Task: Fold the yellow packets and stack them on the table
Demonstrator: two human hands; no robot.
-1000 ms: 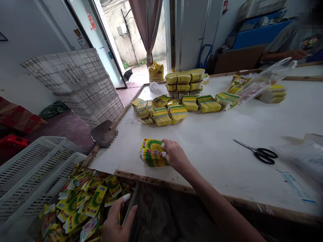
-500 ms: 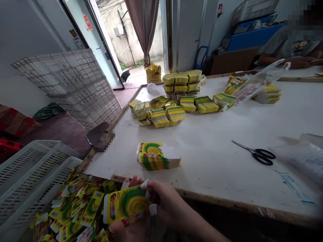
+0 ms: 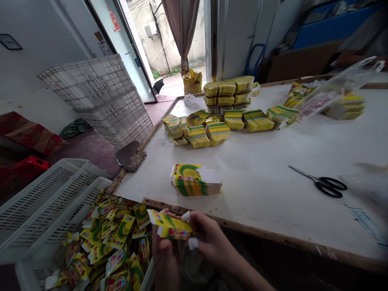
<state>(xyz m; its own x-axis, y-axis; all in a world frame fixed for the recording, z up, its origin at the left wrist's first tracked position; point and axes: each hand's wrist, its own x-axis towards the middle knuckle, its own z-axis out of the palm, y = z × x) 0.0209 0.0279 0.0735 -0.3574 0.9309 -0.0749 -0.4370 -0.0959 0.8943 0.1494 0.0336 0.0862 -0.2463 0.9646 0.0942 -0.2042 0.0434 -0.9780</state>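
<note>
Okay, both grips are working on one yellow-green carton [image 3: 172, 226], and I'm holding it off the near edge of the bench [image 3: 257, 161], just beside the pile. My right grip [image 3: 210, 234] is pinching its right end, thumb and finger closing on it from opposite sides; both tips are wearing white covers. My left grip [image 3: 166, 258] is cradling the other end, thumb on the near side, fingertips showing behind. White end flaps are sticking out on the left.

Loose cartons [image 3: 112, 242] are lying jumbled in the slatted crate [image 3: 66, 218] below left, faces pointing every which way. On the bench, straight past my hands, a neat stack [image 3: 192, 184] of flat cartons is sitting alone, printed faces toward the left, white part on the right. Farther back, bundles [image 3: 209, 135] are lying in an uneven row, with a tiered block [image 3: 228, 95] standing behind them. Scissors [image 3: 317, 180] are lying well to the right, blades pointing left. A clear plastic bag [image 3: 324, 97] is resting at the far right, near more yellow packs [image 3: 348, 108].
</note>
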